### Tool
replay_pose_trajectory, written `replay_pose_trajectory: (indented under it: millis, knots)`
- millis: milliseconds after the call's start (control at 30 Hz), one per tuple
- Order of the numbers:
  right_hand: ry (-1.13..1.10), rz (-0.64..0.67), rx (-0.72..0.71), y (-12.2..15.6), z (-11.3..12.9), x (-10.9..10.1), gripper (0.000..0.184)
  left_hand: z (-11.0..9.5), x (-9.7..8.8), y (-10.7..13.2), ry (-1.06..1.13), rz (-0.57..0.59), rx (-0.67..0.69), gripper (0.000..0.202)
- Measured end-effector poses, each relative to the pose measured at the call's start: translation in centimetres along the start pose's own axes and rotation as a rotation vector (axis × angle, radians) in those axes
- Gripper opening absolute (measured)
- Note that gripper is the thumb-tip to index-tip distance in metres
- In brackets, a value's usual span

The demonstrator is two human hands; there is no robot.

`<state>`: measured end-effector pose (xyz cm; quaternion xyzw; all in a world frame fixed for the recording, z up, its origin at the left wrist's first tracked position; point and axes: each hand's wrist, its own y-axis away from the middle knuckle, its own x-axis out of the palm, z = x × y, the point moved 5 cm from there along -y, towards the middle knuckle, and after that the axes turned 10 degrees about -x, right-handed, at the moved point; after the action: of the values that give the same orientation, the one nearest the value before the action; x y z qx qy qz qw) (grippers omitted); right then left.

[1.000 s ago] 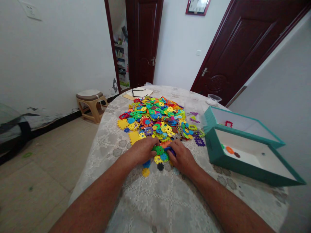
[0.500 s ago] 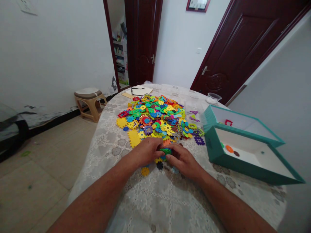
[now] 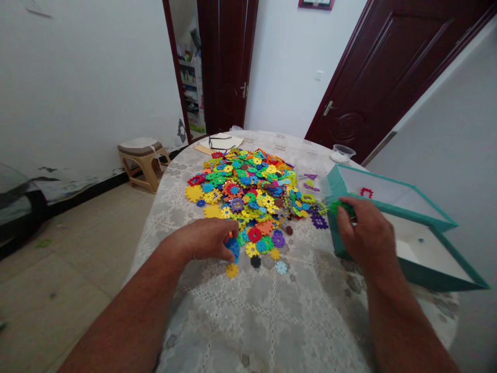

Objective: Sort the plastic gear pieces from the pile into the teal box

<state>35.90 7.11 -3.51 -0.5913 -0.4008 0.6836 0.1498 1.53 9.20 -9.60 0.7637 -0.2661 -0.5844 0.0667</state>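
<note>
My right hand point(image 3: 367, 230) is at the left end of the green box point(image 3: 388, 269), pinching a green snowflake-shaped plastic piece point(image 3: 342, 208) between thumb and fingers. Whether several pieces are stacked there, I cannot tell. My left hand point(image 3: 209, 239) is low over the near left side of the colourful pile of plastic pieces point(image 3: 248, 186), its thumb and fingers curved apart. A blue piece point(image 3: 234, 249) shows beside its fingertips, apparently lying on the table. Close by lie a yellow piece point(image 3: 232, 270), a black piece point(image 3: 255, 261) and a pale blue piece point(image 3: 281, 267).
The box's lid point(image 3: 396, 194) stands behind it with a red square piece point(image 3: 366, 193) inside. Glasses point(image 3: 220, 143) lie on paper at the far left of the patterned tablecloth point(image 3: 248, 321). A clear plastic bowl point(image 3: 343, 152) stands far right. A stool point(image 3: 143, 160) is on the floor.
My hands, together over the green piece before, have parted. The right one has carried green to the box, while the left has shifted left and opened. Pieces between them are now uncovered.
</note>
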Motion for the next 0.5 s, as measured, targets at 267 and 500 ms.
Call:
replay_pose_trajectory:
  millis: [267, 500]
  knots:
    - [0.345, 0.119, 0.123, 2.8, -8.0, 1.0, 0.027, -1.1, 1.3, -0.8, -0.061, -0.083, 0.052, 0.033]
    - [-0.095, 0.124, -0.068, 0.7, -0.3, 2.0, 0.018, -1.1, 1.5, -1.6, -0.007, -0.126, 0.129, 0.026]
